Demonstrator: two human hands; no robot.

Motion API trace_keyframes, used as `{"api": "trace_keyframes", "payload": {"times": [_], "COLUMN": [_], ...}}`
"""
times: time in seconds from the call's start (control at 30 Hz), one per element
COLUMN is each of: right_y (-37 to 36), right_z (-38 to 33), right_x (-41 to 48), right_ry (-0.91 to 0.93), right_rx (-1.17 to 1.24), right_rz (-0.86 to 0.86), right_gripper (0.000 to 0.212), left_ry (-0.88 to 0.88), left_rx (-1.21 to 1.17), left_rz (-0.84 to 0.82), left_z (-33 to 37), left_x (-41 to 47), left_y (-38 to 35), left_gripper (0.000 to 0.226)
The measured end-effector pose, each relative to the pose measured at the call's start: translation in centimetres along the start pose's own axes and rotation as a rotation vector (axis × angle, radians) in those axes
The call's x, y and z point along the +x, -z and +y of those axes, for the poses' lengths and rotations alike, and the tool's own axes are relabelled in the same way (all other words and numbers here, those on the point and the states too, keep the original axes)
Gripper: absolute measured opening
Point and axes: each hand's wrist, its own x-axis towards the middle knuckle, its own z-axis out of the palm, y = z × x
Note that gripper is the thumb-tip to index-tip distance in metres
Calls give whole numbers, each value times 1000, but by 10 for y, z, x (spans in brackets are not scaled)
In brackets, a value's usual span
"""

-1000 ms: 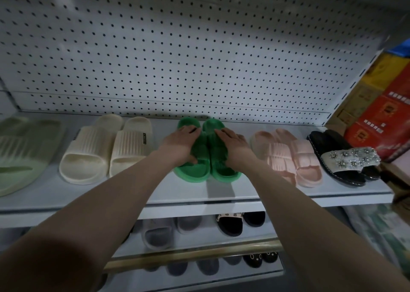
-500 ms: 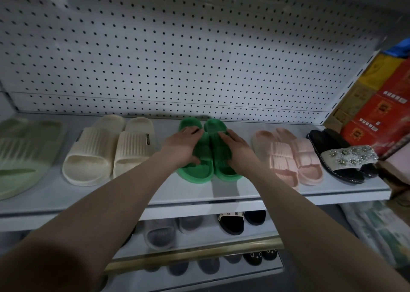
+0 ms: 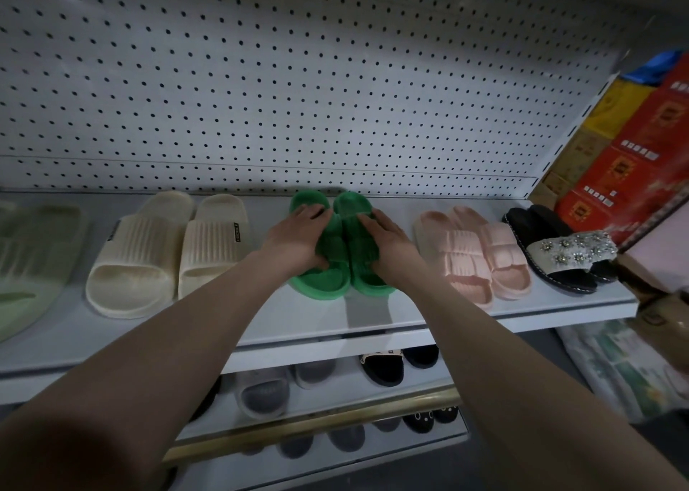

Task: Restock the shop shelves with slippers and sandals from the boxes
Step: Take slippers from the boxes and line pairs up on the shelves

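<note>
A pair of green slippers [image 3: 337, 282] lies side by side in the middle of the grey top shelf [image 3: 305, 315], toes towards me. My left hand [image 3: 298, 239] lies over the left green slipper, fingers along its outer side and thumb curled over the strap. On the right green slipper [image 3: 367, 285], my right hand [image 3: 389, 242] grips in the same way. Both straps are largely hidden under my hands.
Cream slippers [image 3: 164, 252] and a pale green pair [image 3: 30, 259] lie to the left; pink slippers [image 3: 473, 255] and black jewelled sandals [image 3: 570, 252] to the right. Behind is a white pegboard [image 3: 298, 80]. Red and yellow cartons [image 3: 634, 147] stand at the right. Lower shelves [image 3: 335, 390] hold more slippers.
Both hands stay on the green pair, which has hardly shifted on the shelf. The view has moved slightly.
</note>
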Motion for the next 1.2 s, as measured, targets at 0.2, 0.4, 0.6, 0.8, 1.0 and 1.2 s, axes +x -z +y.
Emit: {"api": "trace_keyframes", "payload": {"times": [0.2,0.4,0.6,0.8,1.0,1.2], "right_y": [2,8,31,57,76,91], "right_z": [-7,5,38,102,189,226], "right_x": [-16,-32,-49,-59,-57,-49], "right_ry": [-46,-81,-86,-78,-42,3], "right_rx": [37,1,76,45,-52,-102], "right_rz": [37,256,317,298,123,-193], "right_gripper": [89,85,86,85,81,109], "left_ry": [-110,-184,-251,-272,-263,-134], "left_rx": [-25,-74,-99,-92,6,61], "left_rz": [66,166,196,250,117,-27], "left_z": [4,29,74,142,206,225], "left_x": [2,-1,6,37,68,85], "left_y": [-8,-3,-4,-19,-40,-57], "left_gripper": [96,83,81,84,98,102]}}
